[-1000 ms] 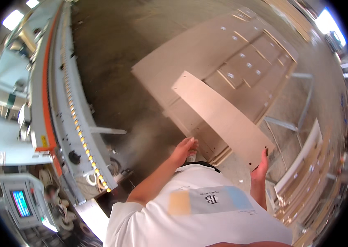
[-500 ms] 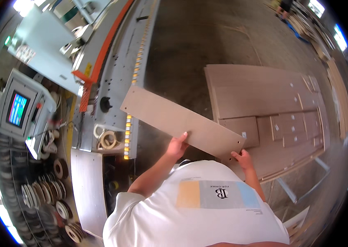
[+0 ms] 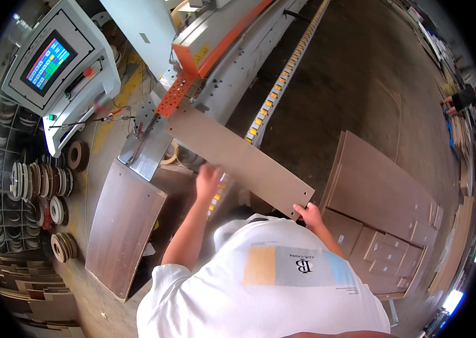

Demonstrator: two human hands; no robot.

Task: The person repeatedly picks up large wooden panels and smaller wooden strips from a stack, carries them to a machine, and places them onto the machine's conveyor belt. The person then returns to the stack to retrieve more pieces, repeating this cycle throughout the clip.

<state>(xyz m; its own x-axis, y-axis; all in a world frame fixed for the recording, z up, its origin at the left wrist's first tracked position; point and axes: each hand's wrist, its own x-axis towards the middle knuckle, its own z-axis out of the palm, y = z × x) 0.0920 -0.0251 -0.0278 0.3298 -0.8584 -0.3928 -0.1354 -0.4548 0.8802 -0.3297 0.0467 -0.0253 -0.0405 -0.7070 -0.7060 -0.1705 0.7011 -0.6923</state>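
A long brown wooden panel with small holes near its corners lies slantwise before me. Its far left end reaches the orange guard of the machine, and its middle passes over the row of yellow rollers. At the near right end, my right hand grips a corner, thumb on top. My left hand is beside the panel's near edge, smeared by motion; I cannot tell if it touches the panel or how its fingers are set.
A control console with a lit screen stands at the left. Rolls of edge banding and a brown-topped stand are on that side. Stacked panels lie at the right. Another person is far off at the right.
The panel's left end has come to the orange guard. My left hand has left its grip under the panel's middle and moved left. My view has turned leftward.
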